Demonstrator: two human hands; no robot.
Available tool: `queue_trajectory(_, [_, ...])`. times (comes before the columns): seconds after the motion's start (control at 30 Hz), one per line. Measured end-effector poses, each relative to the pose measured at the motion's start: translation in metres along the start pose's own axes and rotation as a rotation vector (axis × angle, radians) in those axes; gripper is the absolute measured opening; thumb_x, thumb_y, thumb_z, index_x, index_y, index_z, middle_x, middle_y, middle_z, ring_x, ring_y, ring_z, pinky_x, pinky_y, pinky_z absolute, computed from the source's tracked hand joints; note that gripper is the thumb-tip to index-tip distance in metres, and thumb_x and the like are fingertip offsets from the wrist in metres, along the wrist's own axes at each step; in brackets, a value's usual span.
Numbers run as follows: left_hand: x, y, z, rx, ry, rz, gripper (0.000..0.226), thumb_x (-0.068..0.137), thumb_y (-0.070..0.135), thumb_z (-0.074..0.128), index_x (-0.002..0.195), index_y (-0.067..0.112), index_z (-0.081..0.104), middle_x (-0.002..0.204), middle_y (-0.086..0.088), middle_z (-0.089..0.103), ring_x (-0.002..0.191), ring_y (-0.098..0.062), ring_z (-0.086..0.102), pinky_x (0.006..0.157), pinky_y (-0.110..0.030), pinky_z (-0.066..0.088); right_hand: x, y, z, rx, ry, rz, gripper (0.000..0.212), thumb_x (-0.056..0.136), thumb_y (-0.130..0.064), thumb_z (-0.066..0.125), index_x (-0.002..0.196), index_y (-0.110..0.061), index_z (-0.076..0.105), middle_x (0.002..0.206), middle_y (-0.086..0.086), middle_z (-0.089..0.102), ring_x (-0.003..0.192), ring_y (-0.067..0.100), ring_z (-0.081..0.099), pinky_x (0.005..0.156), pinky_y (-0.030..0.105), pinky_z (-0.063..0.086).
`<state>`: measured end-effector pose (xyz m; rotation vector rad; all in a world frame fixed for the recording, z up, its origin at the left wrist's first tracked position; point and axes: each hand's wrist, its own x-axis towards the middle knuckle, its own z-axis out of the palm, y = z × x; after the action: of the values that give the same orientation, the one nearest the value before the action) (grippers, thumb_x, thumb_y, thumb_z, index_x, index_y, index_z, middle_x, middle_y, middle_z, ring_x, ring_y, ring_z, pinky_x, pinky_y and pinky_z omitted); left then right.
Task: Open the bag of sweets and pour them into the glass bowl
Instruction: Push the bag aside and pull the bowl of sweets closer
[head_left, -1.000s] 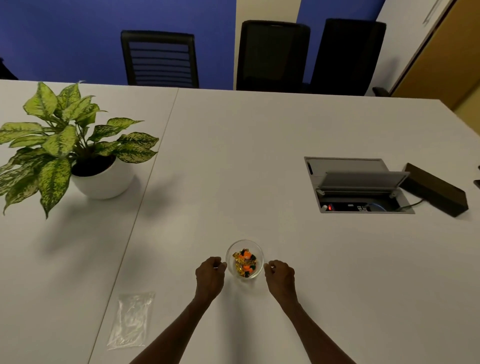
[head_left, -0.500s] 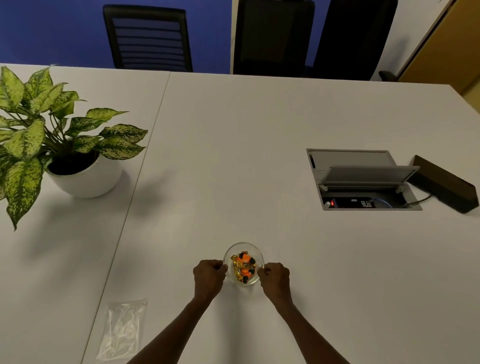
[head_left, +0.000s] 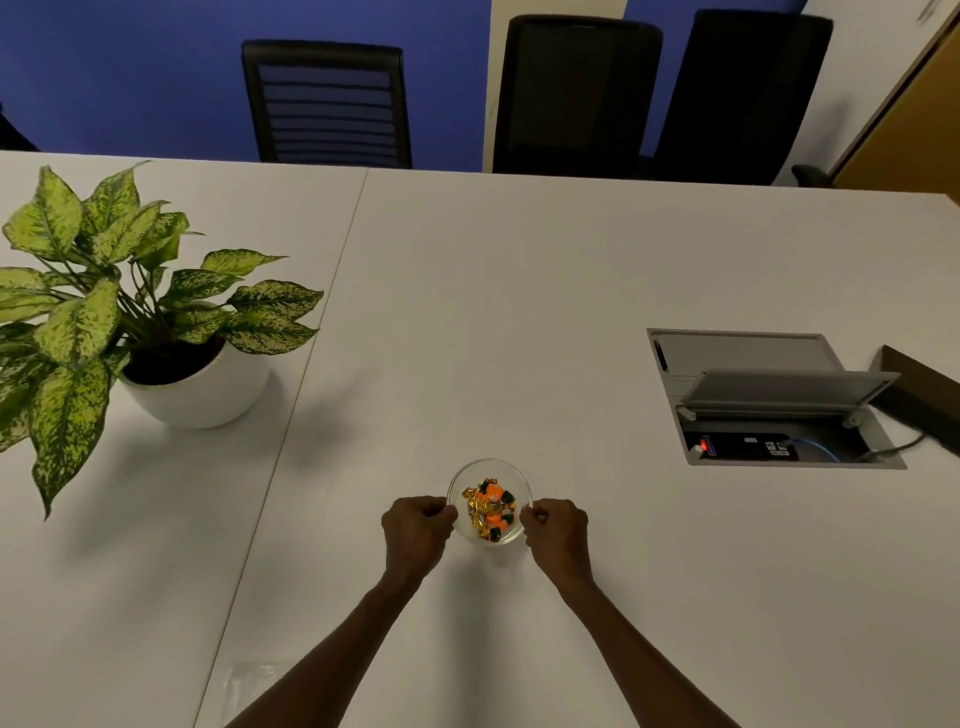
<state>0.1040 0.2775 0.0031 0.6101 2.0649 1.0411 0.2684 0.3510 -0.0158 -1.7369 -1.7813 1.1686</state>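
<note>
We are holding the glass bowl on the white table, near the table's near edge. Our left hand is pinching the bowl's left rim with curled fingers, and our right hand is pinching its right rim. The wrapped sweets (orange, gold and dark green) are lying inside the bowl. The clear bag is lying flat at near left, partly hidden behind our left forearm. A potted plant is standing at far left, and an open cable hatch is sitting at right.
</note>
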Motion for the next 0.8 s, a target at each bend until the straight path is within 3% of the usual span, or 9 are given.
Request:
queue_trajectory(0.1, [0.028, 0.013, -0.008, -0.015, 0.011, 0.008, 0.029, 0.077, 0.009, 0.073, 0.058, 0.031, 0.073, 0.047, 0.006, 0.068, 0.044, -0.003, 0.061, 0.054, -0.022, 0.054, 0.026, -0.021, 0.010, 0.005, 0.021, -0.029, 0.035, 0.087, -0.006, 0.061, 0.060, 0.014, 0.052, 0.060, 0.031, 0.062, 0.052, 0.026, 0.052, 0.054, 0.043, 0.052])
queue_trajectory(0.2, [0.059, 0.023, -0.012, -0.033, 0.019, 0.003, 0.011, 0.079, 0.009, 0.073, 0.073, 0.015, 0.079, 0.057, -0.002, 0.072, 0.050, -0.009, 0.065, 0.061, -0.029, 0.058, 0.054, -0.035, 0.022, 0.013, 0.032, -0.043, 0.034, 0.088, -0.005, 0.061, 0.062, 0.015, 0.054, 0.060, 0.031, 0.062, 0.052, 0.030, 0.053, 0.057, 0.045, 0.054])
queue_trajectory(0.33, [0.098, 0.028, -0.013, -0.054, 0.039, -0.001, 0.021, 0.079, 0.006, 0.072, 0.064, 0.021, 0.076, 0.062, -0.012, 0.074, 0.056, -0.020, 0.066, 0.068, -0.037, 0.059, 0.090, -0.046, 0.038, -0.013, 0.034, -0.063, 0.034, 0.089, -0.006, 0.060, 0.061, 0.015, 0.055, 0.059, 0.029, 0.063, 0.053, 0.033, 0.055, 0.055, 0.042, 0.051])
queue_trajectory(0.5, [0.137, 0.029, -0.009, -0.054, 0.056, -0.013, 0.040, 0.078, 0.007, 0.073, 0.049, 0.034, 0.068, 0.057, -0.004, 0.072, 0.055, -0.018, 0.066, 0.071, -0.039, 0.059, 0.126, -0.051, 0.055, -0.030, 0.038, -0.080, 0.038, 0.090, -0.008, 0.059, 0.059, 0.013, 0.053, 0.058, 0.029, 0.061, 0.052, 0.036, 0.057, 0.055, 0.044, 0.052])
queue_trajectory(0.8, [0.177, 0.031, -0.004, -0.036, 0.082, 0.001, 0.037, 0.078, 0.007, 0.072, 0.050, 0.032, 0.069, 0.061, -0.010, 0.073, 0.058, -0.021, 0.067, 0.073, -0.042, 0.059, 0.165, -0.057, 0.073, -0.056, 0.023, -0.098, 0.039, 0.091, -0.009, 0.058, 0.061, 0.016, 0.051, 0.061, 0.033, 0.061, 0.063, 0.048, 0.063, 0.052, 0.040, 0.048])
